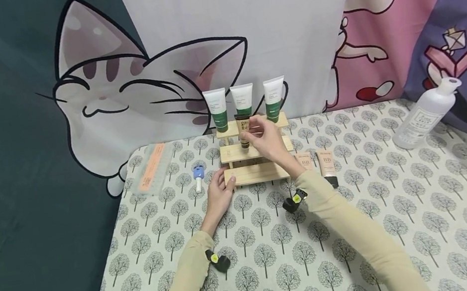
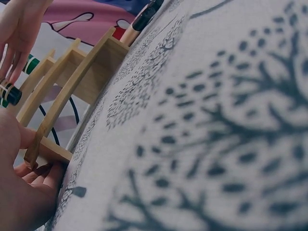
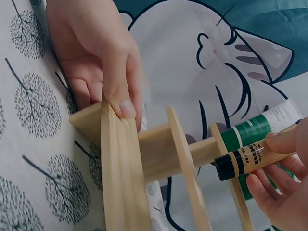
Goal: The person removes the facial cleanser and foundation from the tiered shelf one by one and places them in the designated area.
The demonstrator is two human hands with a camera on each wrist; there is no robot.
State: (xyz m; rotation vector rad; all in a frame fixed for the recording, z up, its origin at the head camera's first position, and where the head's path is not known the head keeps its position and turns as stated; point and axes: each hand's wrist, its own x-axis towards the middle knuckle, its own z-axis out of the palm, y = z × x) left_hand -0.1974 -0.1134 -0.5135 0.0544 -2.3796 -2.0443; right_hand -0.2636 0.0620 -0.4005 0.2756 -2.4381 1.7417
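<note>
A three-step wooden stand (image 1: 257,174) stands at the back of the table. On its top step, three white-and-green squeeze tubes (image 1: 216,110) are lined up, cap end down. My left hand (image 1: 219,195) grips the left end of the lowest step; in the right wrist view its thumb (image 3: 126,109) lies over the board. Between thumb and fingers, my right hand (image 1: 270,140) pinches a small tan cosmetic tube (image 3: 250,158) with a black cap. In the head view the tube is upright, cap down, its lower end overlapping the middle step.
Right of the stand lie two beige BB cream tubes (image 1: 327,164), one partly behind the right forearm. Farther right stands a white pump bottle (image 1: 425,114). To the left are a small blue item with a white end (image 1: 198,172) and a clear pack with an orange strip (image 1: 153,170).
</note>
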